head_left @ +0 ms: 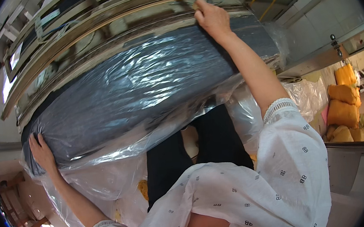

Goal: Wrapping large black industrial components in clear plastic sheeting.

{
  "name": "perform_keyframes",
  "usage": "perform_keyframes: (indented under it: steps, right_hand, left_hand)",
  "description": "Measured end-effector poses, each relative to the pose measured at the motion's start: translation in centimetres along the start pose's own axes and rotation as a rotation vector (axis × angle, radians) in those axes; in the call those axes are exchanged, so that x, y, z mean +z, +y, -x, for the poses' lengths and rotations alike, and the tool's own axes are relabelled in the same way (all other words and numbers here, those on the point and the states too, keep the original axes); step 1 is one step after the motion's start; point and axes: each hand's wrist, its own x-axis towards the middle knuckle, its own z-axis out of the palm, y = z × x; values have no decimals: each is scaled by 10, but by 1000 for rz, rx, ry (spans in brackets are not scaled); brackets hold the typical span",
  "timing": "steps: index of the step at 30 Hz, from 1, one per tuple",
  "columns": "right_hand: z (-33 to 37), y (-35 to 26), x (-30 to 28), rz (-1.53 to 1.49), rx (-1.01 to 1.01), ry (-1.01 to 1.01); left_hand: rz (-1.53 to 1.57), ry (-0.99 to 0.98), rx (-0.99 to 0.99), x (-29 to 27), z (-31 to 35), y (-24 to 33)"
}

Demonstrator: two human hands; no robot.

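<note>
A long, dark grey-blue roll, apparently of fabric, lies across in front of me under shiny clear plastic film. My left hand rests on the roll's left end, fingers stretched out over the film. Beyond the roll's far right side, my right hand is raised with its fingers curled closed, close to the machine's long rail. Something small and yellowish shows at its fingertips, too little to name. Loose clear plastic hangs down from the near side of the roll.
Behind the rail stands a machine frame with metal bars and cables. Yellow bundles are stacked at the far right, past a ledge with a dark metal fitting. At lower left is a wooden rack. My legs stand close against the hanging plastic.
</note>
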Motion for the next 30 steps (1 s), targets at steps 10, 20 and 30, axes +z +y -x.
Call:
perform_keyframes:
  steps: [10, 20, 30]
  right_hand:
    - [-11, 169, -8, 153, 217, 9]
    - [8, 99, -20, 25, 286, 95]
    - [-26, -72, 53, -208, -84, 45]
  left_hand:
    - [1, -42, -3, 6, -9, -7]
    - [-27, -11, -60, -9, -8, 22]
    - [1, 17, -96, -9, 4, 19]
